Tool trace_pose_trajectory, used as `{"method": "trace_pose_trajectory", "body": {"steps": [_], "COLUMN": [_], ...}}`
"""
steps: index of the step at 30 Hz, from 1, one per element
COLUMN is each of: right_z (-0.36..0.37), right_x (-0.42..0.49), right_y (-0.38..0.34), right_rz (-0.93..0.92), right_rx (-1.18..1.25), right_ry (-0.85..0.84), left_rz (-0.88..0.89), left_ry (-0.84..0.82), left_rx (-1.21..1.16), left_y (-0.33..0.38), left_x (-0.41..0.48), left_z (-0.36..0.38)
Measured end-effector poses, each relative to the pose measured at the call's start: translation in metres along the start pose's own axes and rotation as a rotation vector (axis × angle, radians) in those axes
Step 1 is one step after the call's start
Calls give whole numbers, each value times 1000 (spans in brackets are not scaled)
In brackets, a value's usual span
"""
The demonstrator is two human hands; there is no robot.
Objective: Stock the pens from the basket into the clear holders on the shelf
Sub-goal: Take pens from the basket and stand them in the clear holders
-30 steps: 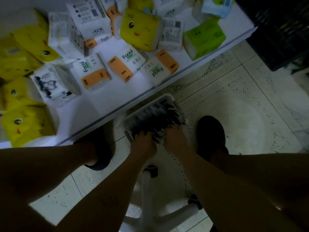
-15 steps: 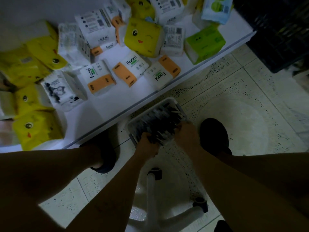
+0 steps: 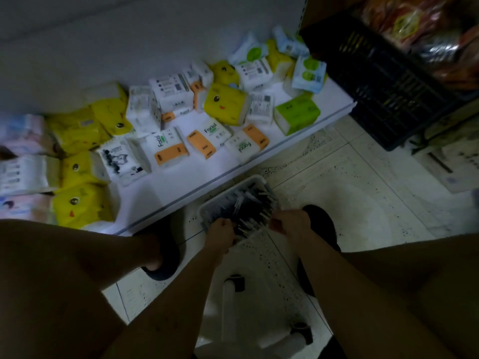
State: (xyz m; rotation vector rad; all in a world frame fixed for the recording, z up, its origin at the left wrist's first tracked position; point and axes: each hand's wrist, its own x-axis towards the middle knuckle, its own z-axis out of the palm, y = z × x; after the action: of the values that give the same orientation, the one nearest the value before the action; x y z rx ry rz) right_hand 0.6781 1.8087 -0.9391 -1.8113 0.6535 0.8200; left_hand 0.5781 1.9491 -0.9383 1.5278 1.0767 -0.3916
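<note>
A white plastic basket sits on the tiled floor between my feet, filled with several dark pens. My left hand grips the basket's near left edge. My right hand grips its near right edge. Both arms reach down from a seated position. No clear holders are in view.
A low white shelf ahead holds several tissue packs, yellow, green and orange-white. A black crate with snack bags stands at the upper right. A white stool base with castors lies under my arms. My dark shoes flank the basket.
My hands moved apart from the middle of the pens to the basket's near corners. The view tilted up, showing more of the shelf back and the black crate.
</note>
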Motion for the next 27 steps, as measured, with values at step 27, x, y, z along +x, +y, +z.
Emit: {"method": "trace_pose_trajectory", "body": {"steps": [27], "right_z": [22], "right_x": [-241], "right_y": [-141], "right_rz": [-1075], "right_rx": [81], "right_ry": [-350], "left_rz": [849], "left_ry": [228], "left_rx": [-477], "left_y": [164], "left_x": [-192], "left_z": [-128]}}
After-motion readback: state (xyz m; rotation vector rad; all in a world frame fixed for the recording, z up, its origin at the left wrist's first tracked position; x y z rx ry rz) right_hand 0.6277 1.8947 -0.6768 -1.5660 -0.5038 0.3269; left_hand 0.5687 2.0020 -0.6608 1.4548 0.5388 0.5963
